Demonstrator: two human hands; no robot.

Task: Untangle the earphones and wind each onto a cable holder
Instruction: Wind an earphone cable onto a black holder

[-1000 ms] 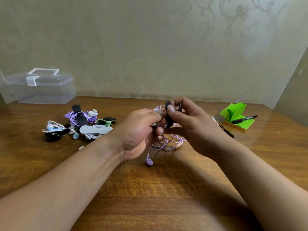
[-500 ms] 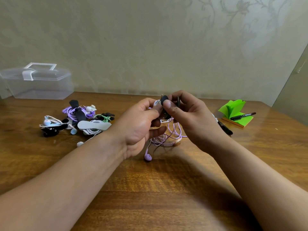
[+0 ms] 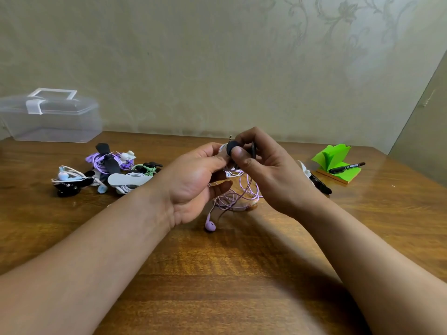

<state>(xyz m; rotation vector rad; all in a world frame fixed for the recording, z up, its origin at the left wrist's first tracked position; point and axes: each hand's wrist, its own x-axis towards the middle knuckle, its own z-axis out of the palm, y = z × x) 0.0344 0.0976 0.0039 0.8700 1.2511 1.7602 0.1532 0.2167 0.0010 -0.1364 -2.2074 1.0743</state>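
Over the middle of the desk [image 3: 229,274], both hands have risen slightly. The left hand [image 3: 193,180] pinches cord and the right hand [image 3: 268,170] pinches the black holder [image 3: 232,147]. The purple earphones [image 3: 242,194] hang between them, lifted further, with one bud [image 3: 210,225] still on the desk. The plug [image 3: 229,137] now pokes above the holder, so winding is probably only starting.

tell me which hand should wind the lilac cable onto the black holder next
Left, probably. The right hand pinches the black cable holder, steadying it; the left hand holds the lilac cable beside it, whose loose loops hang just below.
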